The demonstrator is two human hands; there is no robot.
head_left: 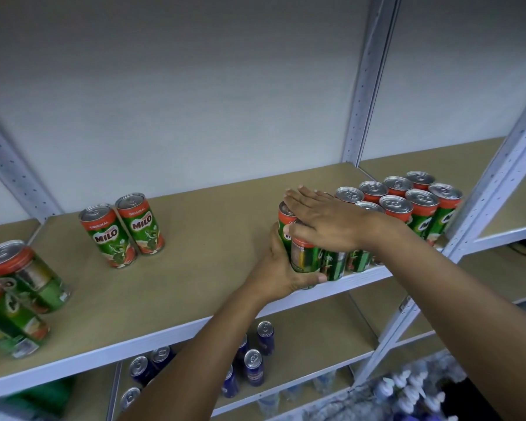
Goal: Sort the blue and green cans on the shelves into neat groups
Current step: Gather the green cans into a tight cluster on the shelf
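Note:
Several green cans [404,205] stand packed in a group at the right end of the upper shelf [195,238]. My left hand [281,270] grips the green can [304,258] at the group's front left corner, fingers and thumb curled round it. My right hand [322,220] lies flat, fingers straight, on the tops of the cans next to it. Two green cans [123,230] stand together at the shelf's left middle. Two more green cans [16,296] stand at the far left edge. Several blue cans [254,364] stand loosely on the shelf below.
Grey perforated metal uprights [368,80] frame the shelving against a pale wall. A neighbouring shelf bay [510,208] lies to the right. Below at the lower right, blurred clear bottles [407,390] show.

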